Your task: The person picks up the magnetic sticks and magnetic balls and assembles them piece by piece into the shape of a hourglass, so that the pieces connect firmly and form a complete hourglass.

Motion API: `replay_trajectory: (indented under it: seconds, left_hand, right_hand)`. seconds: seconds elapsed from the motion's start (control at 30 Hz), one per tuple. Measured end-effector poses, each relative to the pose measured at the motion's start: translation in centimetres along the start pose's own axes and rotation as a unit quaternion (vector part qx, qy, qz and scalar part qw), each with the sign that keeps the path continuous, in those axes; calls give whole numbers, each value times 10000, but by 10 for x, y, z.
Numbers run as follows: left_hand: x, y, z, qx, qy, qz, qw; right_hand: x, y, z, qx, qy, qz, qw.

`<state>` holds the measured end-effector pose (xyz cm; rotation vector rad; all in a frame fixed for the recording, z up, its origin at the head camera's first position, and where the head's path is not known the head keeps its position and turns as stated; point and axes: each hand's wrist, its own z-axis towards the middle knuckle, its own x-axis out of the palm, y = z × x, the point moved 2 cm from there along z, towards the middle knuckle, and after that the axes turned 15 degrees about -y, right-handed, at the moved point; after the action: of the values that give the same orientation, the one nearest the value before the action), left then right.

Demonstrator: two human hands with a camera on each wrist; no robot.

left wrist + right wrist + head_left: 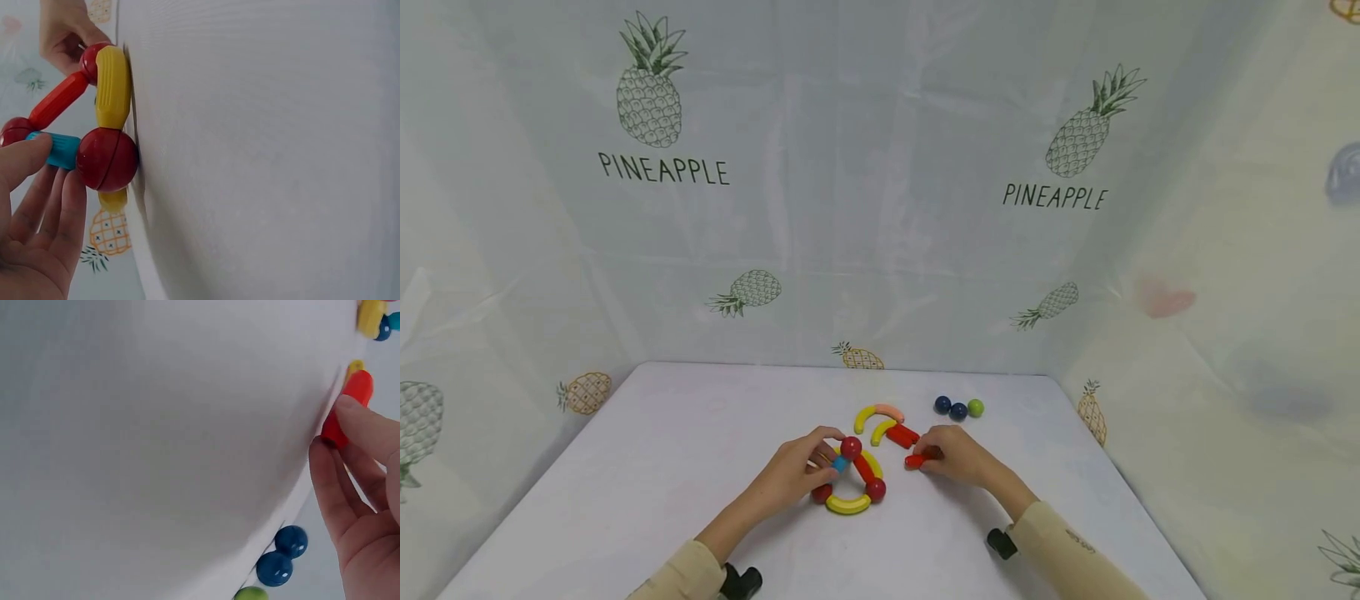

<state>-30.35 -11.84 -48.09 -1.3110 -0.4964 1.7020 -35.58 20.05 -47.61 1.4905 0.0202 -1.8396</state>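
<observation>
Your left grip, thumb opposing fingers, pinches the short blue ribbed rod within a frame of glossy dark-red balls and curved yellow rods on the white bench. Your right grip, forearm angled inward, pinches a red rounded rod to the frame's right.

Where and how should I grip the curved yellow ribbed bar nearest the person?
Likely best: pinch the curved yellow ribbed bar across its middle, coming from the person's side. It bows outward that way, while glossy red balls cap both ends, leaving the middle exposed.
</observation>
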Motion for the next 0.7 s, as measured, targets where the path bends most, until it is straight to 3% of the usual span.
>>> replay_trajectory:
  seconds: [0.17, 0.47, 0.7]
  left_hand:
    - [0, -1, 0, 22, 30, -24, 10000]
    - [-3, -3, 0, 84, 38, -44, 9999]
    - [-4, -2, -1, 124, 23, -102, 9999]
  right_hand:
    - [1, 14, 2, 229, -386, 702, 9965]
    - [3, 57, 11, 448, -1126, 1853, 9752]
    - [2, 82, 21, 381, -1217, 2523, 9592]
